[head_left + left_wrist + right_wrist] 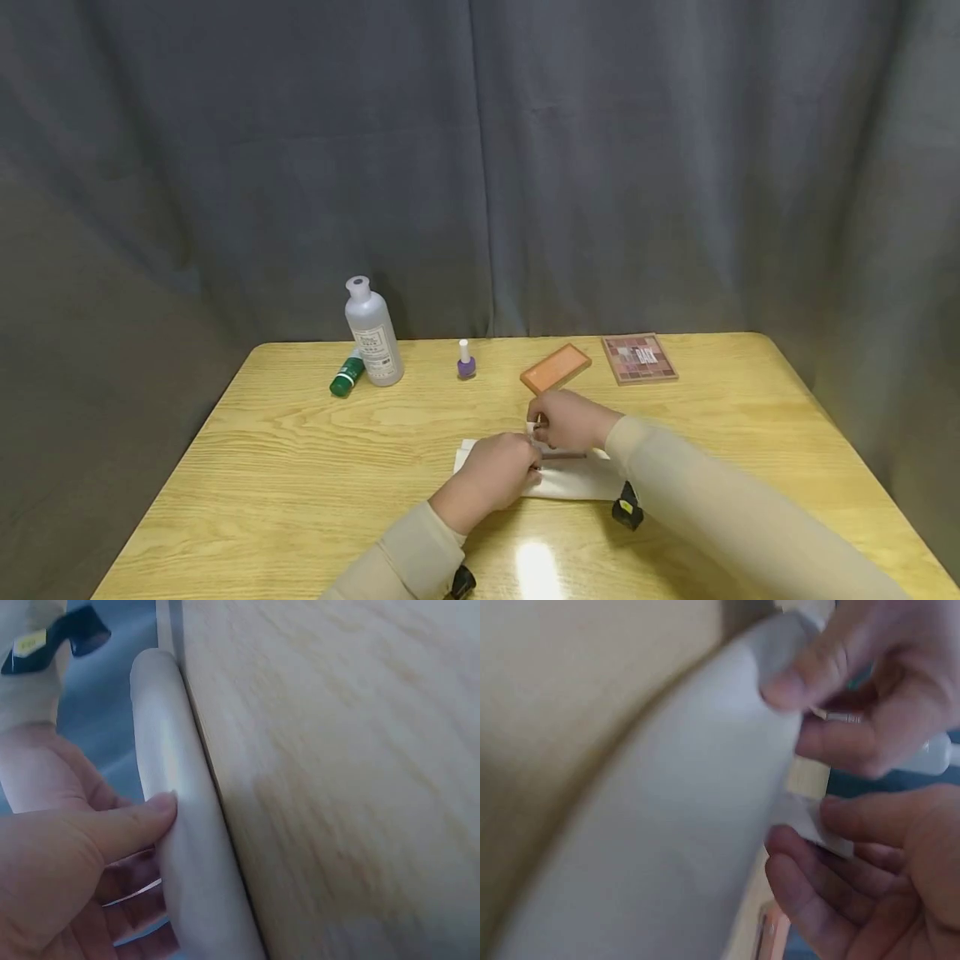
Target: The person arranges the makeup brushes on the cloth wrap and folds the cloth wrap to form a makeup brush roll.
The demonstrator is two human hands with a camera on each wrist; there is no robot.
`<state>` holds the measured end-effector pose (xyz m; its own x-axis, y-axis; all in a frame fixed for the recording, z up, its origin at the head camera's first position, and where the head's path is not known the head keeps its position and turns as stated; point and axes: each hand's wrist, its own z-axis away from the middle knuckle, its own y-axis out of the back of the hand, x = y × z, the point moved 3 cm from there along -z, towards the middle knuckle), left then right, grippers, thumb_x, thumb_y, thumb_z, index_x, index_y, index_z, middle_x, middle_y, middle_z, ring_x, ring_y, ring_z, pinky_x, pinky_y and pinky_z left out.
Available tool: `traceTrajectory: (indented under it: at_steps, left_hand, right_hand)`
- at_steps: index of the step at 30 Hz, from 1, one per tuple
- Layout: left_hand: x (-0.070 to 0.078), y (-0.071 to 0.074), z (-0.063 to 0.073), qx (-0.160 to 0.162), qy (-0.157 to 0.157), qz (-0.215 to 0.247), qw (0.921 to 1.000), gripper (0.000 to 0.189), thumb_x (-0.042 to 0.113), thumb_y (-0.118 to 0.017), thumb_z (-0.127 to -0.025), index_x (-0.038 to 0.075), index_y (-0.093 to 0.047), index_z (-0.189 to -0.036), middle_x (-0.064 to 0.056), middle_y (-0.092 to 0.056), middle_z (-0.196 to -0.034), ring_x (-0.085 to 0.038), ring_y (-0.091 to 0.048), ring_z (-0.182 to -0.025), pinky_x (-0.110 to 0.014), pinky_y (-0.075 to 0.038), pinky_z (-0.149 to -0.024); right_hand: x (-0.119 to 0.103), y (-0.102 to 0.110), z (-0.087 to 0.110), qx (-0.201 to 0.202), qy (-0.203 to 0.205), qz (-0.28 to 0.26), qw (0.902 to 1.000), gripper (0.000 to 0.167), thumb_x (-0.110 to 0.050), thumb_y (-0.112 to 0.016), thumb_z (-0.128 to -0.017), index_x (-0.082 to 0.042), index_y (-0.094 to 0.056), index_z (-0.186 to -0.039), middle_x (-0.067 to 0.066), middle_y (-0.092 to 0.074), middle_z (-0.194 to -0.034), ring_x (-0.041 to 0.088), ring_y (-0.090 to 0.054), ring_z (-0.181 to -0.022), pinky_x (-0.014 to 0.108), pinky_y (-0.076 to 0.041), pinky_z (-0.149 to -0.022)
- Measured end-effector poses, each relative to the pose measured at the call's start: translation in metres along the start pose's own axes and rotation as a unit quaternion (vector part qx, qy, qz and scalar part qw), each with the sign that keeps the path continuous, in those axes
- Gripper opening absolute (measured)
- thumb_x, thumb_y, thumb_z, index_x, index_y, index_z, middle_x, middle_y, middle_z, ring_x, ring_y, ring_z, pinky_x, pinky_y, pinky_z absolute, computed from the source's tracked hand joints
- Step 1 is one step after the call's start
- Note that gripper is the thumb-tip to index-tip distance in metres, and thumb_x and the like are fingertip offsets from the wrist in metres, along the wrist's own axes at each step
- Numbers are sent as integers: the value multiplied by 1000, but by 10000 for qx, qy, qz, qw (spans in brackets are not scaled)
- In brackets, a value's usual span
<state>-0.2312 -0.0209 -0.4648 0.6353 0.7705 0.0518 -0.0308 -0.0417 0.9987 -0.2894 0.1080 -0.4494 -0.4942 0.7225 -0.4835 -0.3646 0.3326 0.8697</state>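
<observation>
A soft white pouch [573, 479] lies on the table in front of me, with a thin brownish strip along its top in the head view. My left hand [498, 467] grips its near left part. In the left wrist view, the thumb [142, 821] presses on the pouch's rounded white side [180, 772], with the fingers behind it. My right hand [570, 419] is just beyond, at the pouch's far edge. In the right wrist view it pinches a small white flap [808, 817] between thumb and fingers. The hands partly hide the pouch's top.
Along the back of the wooden table [300, 467] are a green tube [347, 375], a translucent bottle [375, 333], a purple nail polish bottle [466, 363], an orange case [556, 367] and an eyeshadow palette [640, 359]. A grey curtain [480, 167] hangs behind.
</observation>
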Motion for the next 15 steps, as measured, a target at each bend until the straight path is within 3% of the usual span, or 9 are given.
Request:
traceTrajectory:
  at_steps: [3,6,11,15]
  left_hand:
    - [1,-1,1,55,61,-88,9999,12,31,-74,-93,22,-74,-84,12,-68,-90,-4,-63,-77,-23,-50,-59]
    - [2,0,3,226,118,-167,9995,11,31,-74,-93,23,-75,-85,10,-65,-83,-5,-61,-71,-24,-48,-54]
    - [1,5,4,534,141,-286,9981,12,32,-73,-93,22,-77,-88,9,-60,-73,-4,-56,-62,-22,-43,-49]
    - [-1,6,5,709,127,-263,9971,19,33,-74,-93,20,-73,-79,9,-57,-71,-3,-52,-60,-20,-41,-49]
  right_hand:
    - [-2,-7,12,471,-180,-321,9982,6,-6,-71,-91,-10,-68,-87,-6,-62,-76,10,-52,-68,29,-46,-64]
    - [-5,-14,25,673,-163,-522,9962,7,-6,-68,-93,-10,-72,-89,-5,-67,-80,8,-57,-71,28,-49,-66]
    - [-9,-20,40,809,-12,-532,9953,13,-8,-65,-97,-10,-78,-96,-3,-74,-90,5,-63,-79,28,-53,-71]
    - [-10,-24,47,777,11,-677,9947,14,-9,-65,-97,-12,-77,-93,-4,-74,-88,5,-62,-77,28,-53,-70]
